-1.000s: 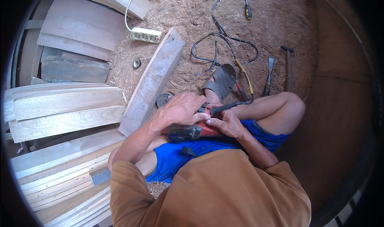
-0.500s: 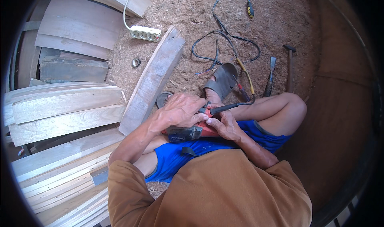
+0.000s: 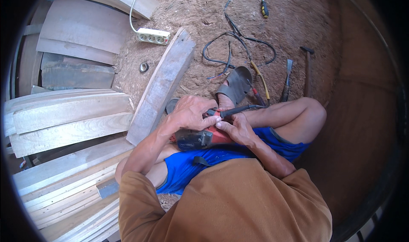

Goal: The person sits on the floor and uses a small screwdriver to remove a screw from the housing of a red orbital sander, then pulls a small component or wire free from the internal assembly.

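Person sits on the floor [image 3: 213,20], which is covered w/ wood shavings, w/ a red & dark power tool [image 3: 196,139] in the lap, over the blue shorts [image 3: 221,153]. L hand [image 3: 194,112] is bent over the tool's far side, fingers curled, thumb on the red part. R hand [image 3: 239,130] grips from the other side, partly closed, thumb tip next to the L one; its fingers are mostly hidden under the tool, so exact grip is hard to tell. Dark cord [image 3: 238,110] leaves the tool near both thumbs, runs R over the leg, then meets a yellow length beside the sandal [image 3: 237,85].

Red-handled screwdriver [image 3: 258,98] lies just R of the sandal; chisel [image 3: 286,86] & hammer [image 3: 308,73] further R. Thick plank [image 3: 159,88] lies L of the feet, w/ tape roll [image 3: 141,67] & white power strip [image 3: 153,36] nearby. Stacked boards [image 3: 72,110] fill the far L.
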